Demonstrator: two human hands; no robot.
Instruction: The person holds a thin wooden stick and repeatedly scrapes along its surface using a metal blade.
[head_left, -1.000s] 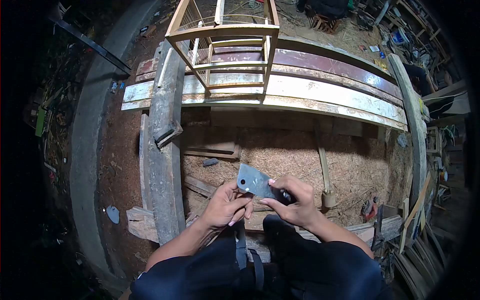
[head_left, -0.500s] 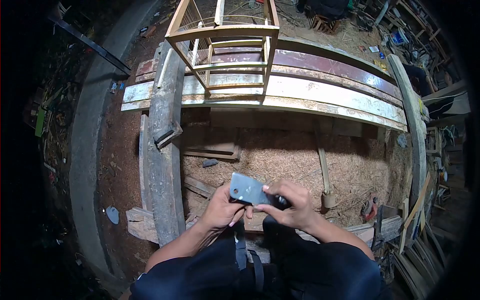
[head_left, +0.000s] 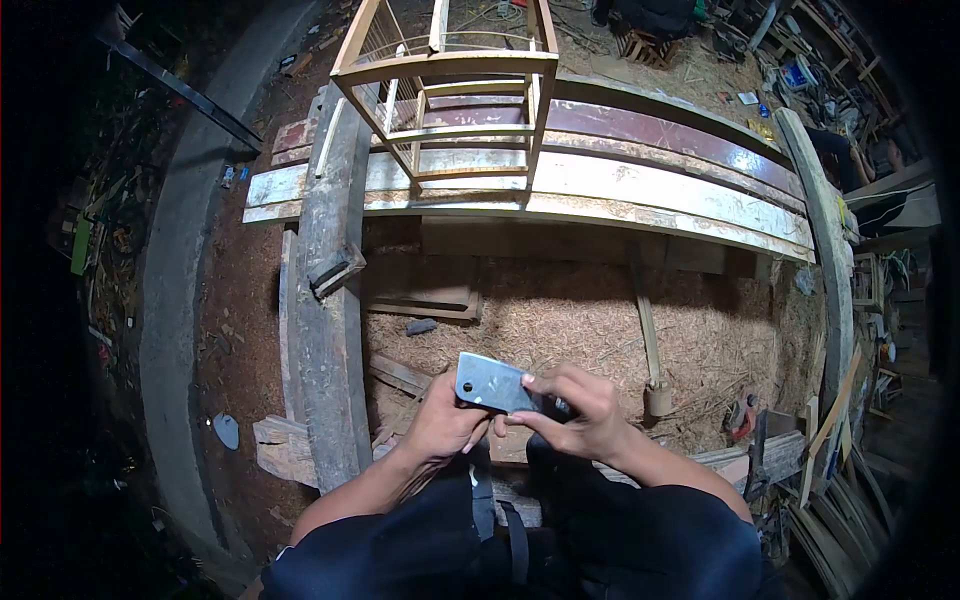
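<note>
A flat grey metal plate [head_left: 490, 382] with a small round hole near its left end is held in front of my body, above my lap. It looks like a cleaver blade, though its exact kind does not show. My left hand [head_left: 440, 418] is closed around its lower left side, with the fingers partly hidden behind it. My right hand [head_left: 582, 410] pinches the right end between thumb and fingers. Pale specks mark the plate's face. A dark part at its right end is mostly covered by my right fingers.
A wooden frame with thin bars [head_left: 450, 65] stands on long painted planks [head_left: 660, 190] ahead. A thick beam [head_left: 325, 390] runs along the left, a post [head_left: 822, 200] along the right. Wood shavings [head_left: 560, 310] cover the ground. A red tool [head_left: 740, 418] lies at right.
The plate has shifted slightly left and downward in my hands, and its angle has changed a little. Both hands keep their hold.
</note>
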